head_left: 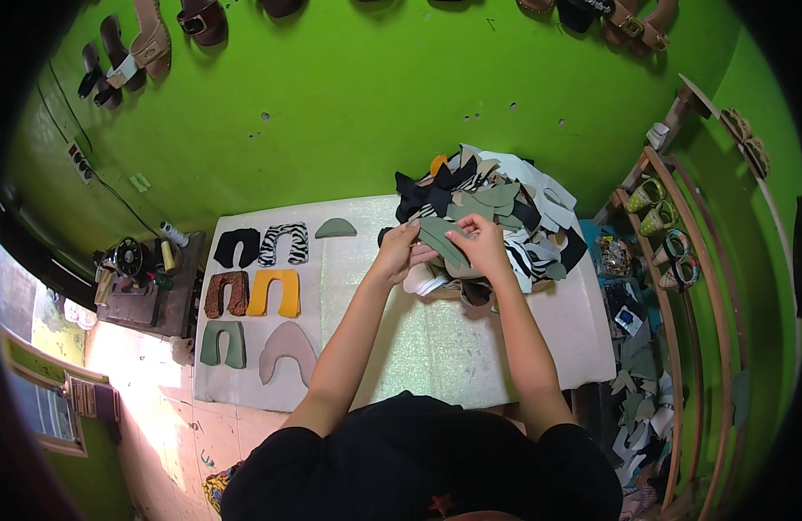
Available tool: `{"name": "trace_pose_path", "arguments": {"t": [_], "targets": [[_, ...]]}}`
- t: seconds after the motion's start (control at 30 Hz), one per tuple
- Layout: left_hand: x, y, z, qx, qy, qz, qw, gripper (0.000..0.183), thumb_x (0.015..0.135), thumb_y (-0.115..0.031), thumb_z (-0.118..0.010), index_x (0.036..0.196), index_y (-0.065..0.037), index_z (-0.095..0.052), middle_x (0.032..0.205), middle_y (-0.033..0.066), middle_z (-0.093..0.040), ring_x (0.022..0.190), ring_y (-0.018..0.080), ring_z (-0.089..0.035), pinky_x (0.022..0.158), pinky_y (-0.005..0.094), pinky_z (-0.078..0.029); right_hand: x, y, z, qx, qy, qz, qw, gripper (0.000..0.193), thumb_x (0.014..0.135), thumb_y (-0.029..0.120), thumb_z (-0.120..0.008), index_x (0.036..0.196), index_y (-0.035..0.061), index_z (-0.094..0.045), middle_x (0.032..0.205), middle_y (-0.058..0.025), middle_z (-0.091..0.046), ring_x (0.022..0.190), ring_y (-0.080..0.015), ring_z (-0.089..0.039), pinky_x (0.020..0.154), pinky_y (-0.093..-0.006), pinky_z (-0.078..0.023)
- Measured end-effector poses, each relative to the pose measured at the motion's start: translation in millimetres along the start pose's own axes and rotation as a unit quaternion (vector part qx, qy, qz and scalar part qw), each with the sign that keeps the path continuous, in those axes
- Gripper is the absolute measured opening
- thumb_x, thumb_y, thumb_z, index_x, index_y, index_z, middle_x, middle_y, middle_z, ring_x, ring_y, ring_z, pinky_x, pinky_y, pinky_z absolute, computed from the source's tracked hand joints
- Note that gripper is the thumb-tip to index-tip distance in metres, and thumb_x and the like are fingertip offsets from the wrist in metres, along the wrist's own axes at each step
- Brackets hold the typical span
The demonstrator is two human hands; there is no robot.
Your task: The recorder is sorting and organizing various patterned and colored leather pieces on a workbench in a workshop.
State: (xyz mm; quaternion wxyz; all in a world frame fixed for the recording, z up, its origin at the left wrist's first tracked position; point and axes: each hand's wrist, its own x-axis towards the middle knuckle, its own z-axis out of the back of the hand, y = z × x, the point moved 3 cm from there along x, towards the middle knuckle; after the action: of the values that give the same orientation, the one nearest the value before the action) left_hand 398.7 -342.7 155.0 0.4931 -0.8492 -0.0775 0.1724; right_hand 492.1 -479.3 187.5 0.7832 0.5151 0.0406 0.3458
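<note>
Over the front of a heaped pile of cut material scraps (531, 195), both my hands grip a green cut piece (442, 236). My left hand (399, 252) pinches its left side, and my right hand (482, 247) has fingers and thumb closed on its right side. Left on the table, U-shaped pieces lie in rows: black (237, 241), zebra-striped (284, 236), brown spotted (218, 295), yellow (261, 295), green (212, 345) and a wider pinkish-beige one (288, 340). A green half-moon piece (336, 227) lies beside the zebra one.
The white-covered table (401, 347) stands before a green wall with sandals (153, 43) mounted high up. At left is a sewing machine (130, 260) with thread spools. A wooden rack (692, 321) with sandals stands at right, and more scraps (635, 399) lie beside the table.
</note>
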Motion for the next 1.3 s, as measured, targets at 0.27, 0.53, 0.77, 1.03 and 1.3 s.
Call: {"name": "trace_pose_path", "arguments": {"t": [0.27,0.53,0.77,1.03,1.3], "targets": [[-30.0,7.7,13.4,-0.175,0.01,-0.015,0.984,0.034,0.092,-0.023,-0.033,0.112,0.004,-0.041,0.107,0.0189,-0.051,0.099,0.0303,-0.054,0.089,0.0386,-0.045,-24.3,7.3,-7.1,0.012,-0.086,-0.002,0.996,0.024,0.067,0.017,-0.07,0.076,-0.0025,-0.059,0.067,-0.0099,-0.06,0.06,-0.0168,-0.056,0.058,-0.0276,-0.045],[-49.1,13.8,11.3,-0.242,0.019,0.019,0.97,0.037,0.091,-0.02,-0.027,0.117,0.005,-0.035,0.113,0.0204,-0.046,0.106,0.0337,-0.048,0.093,0.0415,-0.041,-27.0,37.4,-18.3,0.178,0.031,-0.007,0.983,0.017,0.07,0.011,-0.069,0.078,-0.0023,-0.062,0.067,-0.0029,-0.059,0.06,-0.0061,-0.049,0.055,-0.0217,-0.04],[-60.6,6.7,10.9,-0.271,0.07,0.025,0.96,0.042,0.092,-0.024,-0.024,0.119,0.008,-0.032,0.116,0.0233,-0.044,0.107,0.0343,-0.047,0.094,0.0413,-0.04,-28.2,37.8,-26.3,0.055,0.029,0.028,0.998,0.023,0.068,0.016,-0.071,0.079,-0.0019,-0.063,0.066,-0.0066,-0.06,0.058,-0.0108,-0.051,0.056,-0.0244,-0.042],[-69.9,3.2,19.0,-0.271,0.055,0.019,0.961,0.043,0.093,-0.026,-0.024,0.118,0.008,-0.033,0.115,0.0231,-0.044,0.107,0.0335,-0.048,0.094,0.0407,-0.04,-32.4,46.9,-36.9,0.069,0.063,-0.01,0.996,0.022,0.068,0.016,-0.07,0.077,-0.0021,-0.062,0.063,-0.0063,-0.059,0.056,-0.0108,-0.05,0.054,-0.0239,-0.041],[-70.7,3.5,41.6,-0.268,0.051,-0.009,0.962,0.036,0.092,-0.021,-0.033,0.117,0.005,-0.036,0.11,0.0194,-0.049,0.101,0.0303,-0.053,0.089,0.0377,-0.044,-29.9,41.7,-66.7,-0.007,0.045,0.017,0.999,0.025,0.066,0.019,-0.07,0.077,-0.0004,-0.06,0.07,-0.0099,-0.059,0.063,-0.0177,-0.055,0.058,-0.0283,-0.043]]}}
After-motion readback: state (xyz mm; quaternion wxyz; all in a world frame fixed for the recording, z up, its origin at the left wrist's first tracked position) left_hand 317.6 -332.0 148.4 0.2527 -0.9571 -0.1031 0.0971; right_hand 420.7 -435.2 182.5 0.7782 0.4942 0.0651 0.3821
